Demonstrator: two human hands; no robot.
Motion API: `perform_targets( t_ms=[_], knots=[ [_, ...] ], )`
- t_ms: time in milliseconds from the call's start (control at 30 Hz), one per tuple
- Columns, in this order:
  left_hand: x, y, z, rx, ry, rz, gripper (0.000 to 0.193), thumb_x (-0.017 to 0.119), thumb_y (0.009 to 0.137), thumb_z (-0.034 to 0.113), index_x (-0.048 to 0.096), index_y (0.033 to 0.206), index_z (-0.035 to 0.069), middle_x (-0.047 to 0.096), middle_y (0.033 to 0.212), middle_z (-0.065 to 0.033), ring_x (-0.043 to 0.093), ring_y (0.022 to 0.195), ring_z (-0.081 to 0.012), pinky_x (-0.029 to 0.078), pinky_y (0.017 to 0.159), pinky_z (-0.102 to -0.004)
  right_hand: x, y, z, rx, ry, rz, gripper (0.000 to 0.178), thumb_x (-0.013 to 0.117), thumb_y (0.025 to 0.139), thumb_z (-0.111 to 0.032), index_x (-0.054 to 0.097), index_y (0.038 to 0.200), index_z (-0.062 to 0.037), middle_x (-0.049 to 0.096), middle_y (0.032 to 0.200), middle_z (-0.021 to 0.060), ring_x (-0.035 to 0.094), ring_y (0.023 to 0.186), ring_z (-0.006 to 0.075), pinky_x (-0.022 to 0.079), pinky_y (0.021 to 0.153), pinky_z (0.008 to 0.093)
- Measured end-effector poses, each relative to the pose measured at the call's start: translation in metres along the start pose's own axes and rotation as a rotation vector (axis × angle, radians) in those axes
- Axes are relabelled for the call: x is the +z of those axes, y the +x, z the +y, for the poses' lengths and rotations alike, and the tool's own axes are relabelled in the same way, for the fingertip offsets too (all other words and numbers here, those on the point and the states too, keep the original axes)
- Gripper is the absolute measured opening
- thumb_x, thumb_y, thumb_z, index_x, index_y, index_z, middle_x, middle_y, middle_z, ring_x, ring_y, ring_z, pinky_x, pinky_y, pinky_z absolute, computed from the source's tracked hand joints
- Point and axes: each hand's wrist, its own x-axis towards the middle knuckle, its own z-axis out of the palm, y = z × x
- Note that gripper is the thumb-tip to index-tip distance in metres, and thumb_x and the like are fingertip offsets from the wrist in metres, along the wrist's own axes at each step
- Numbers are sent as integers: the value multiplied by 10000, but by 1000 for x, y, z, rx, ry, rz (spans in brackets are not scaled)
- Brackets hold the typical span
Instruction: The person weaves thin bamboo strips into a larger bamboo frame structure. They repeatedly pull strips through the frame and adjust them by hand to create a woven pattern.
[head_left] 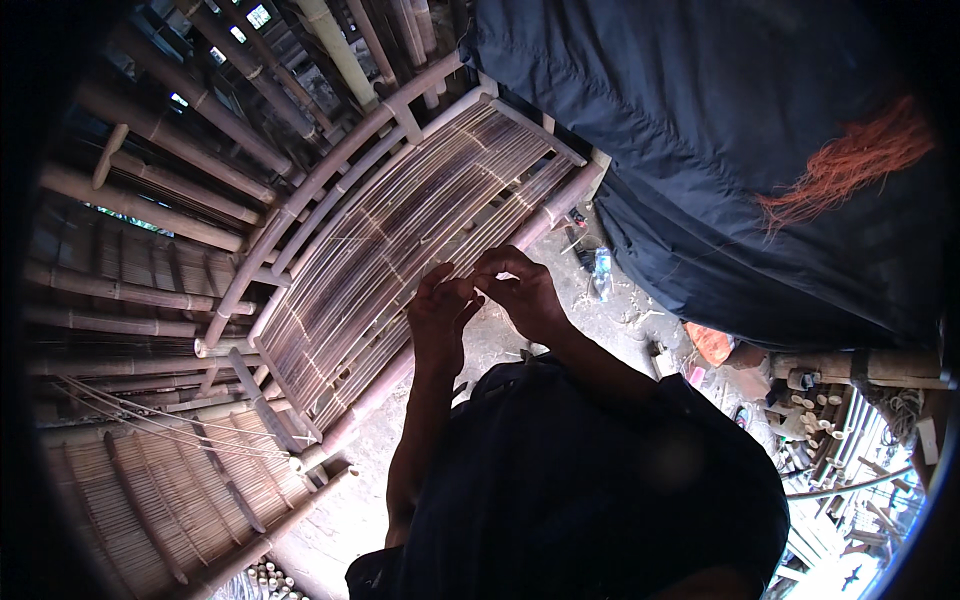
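Note:
My left hand (437, 318) and my right hand (524, 298) are raised in front of my body, with their fingertips meeting. Both are closed in a pinch. Whatever they hold, if anything, is too small and dark to make out. Behind and beneath them stretches a bamboo bench (400, 235) with a slatted seat and a pole backrest. On the dark cloth (640, 110) at the upper right lies a loose bundle of orange-red fibres (850, 165), well away from my hands.
A clear plastic bottle (601, 273) is on the littered ground right of the bench. Cut bamboo pieces (820, 420) are piled at the lower right. Bamboo poles (190, 200) form a wall at left. A woven bamboo panel (170, 490) stands at the lower left, with cords near it.

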Motion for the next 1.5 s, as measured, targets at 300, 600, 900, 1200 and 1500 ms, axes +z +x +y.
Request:
perform_targets(
  t_ms=[300, 600, 900, 1200, 1500],
  knots=[
    [-5, 0, -2, 65, -125, 42, 340, 619, 862, 79, 476, 1170, 81, 598, 902, -28, 585, 872, -144, 506, 860, -400, -11, -5, -11, -95, -361, -61, 76, 599, 860, -18, 576, 932, -26, 562, 988, 74, 595, 897, 160, 514, 746, 292],
    [11, -7, 1, 392, 620, -8, 345, 709, 809, 165, 604, 1115, 43, 597, 956, -59, 572, 928, -188, 442, 853, -297, -25, -1, -12, -77, -96, -54, 79, 590, 832, 53, 583, 855, -22, 571, 942, 55, 566, 869, 113, 477, 712, 232],
    [-4, -3, 4, 586, 962, -158, 121, 712, 780, 161, 675, 817, 51, 596, 962, -67, 588, 839, -185, 460, 764, -310, -26, -6, -24, -370, -588, -168, 141, 645, 704, 38, 580, 805, -36, 576, 822, 65, 611, 784, 172, 495, 645, 284],
    [-14, -31, 11, 138, 391, -449, 222, 653, 768, 216, 587, 709, 13, 573, 1070, -123, 504, 1069, -251, 348, 960, -406, -35, -11, -21, -362, -1166, -67, 191, 678, 603, -47, 576, 764, -64, 575, 774, 99, 612, 710, 278, 492, 623, 371],
    [-78, -67, 72, 449, 69, -376, 282, 647, 842, 382, 555, 693, 160, 601, 989, -190, 533, 1021, -313, 373, 926, -490, -146, -8, -56, -150, -10, 516, 76, 517, 800, -14, 589, 825, -22, 620, 759, 101, 606, 669, 177, 527, 582, 343]
  ],
)
